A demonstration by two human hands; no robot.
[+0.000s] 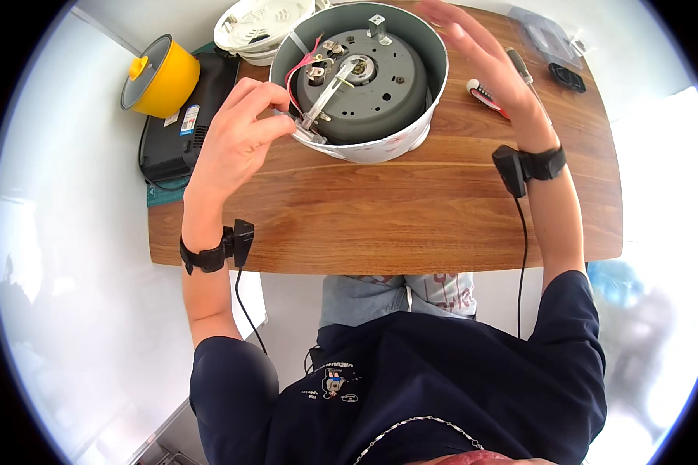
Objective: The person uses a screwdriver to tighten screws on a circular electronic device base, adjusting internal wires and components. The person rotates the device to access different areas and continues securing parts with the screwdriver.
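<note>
A round appliance body, which looks like a rice cooker (399, 147), stands bottom up and uncovered, its white patterned shell around a dark grey inner housing (395, 81). Across the housing runs a metal lever (329, 99) from the round centre piece to a bracket (310, 132) at the near left rim. Red wires (291, 77) lead to terminals beside it. My left hand (236, 139) is closed, thumb and bent fingers at the rim by that bracket; what lies between the fingertips is hidden. Raised over the right rim, my right hand (488, 62) has its fingers stretched out, holding nothing.
Behind the cooker lies a white plastic base (260, 27). A yellow pot (174, 81) with a grey lid sits on a black case (171, 151) at left. Right hold a red-and-white tool (482, 94), a screwdriver (520, 66), a black plastic part (568, 77) and a clear box (547, 39).
</note>
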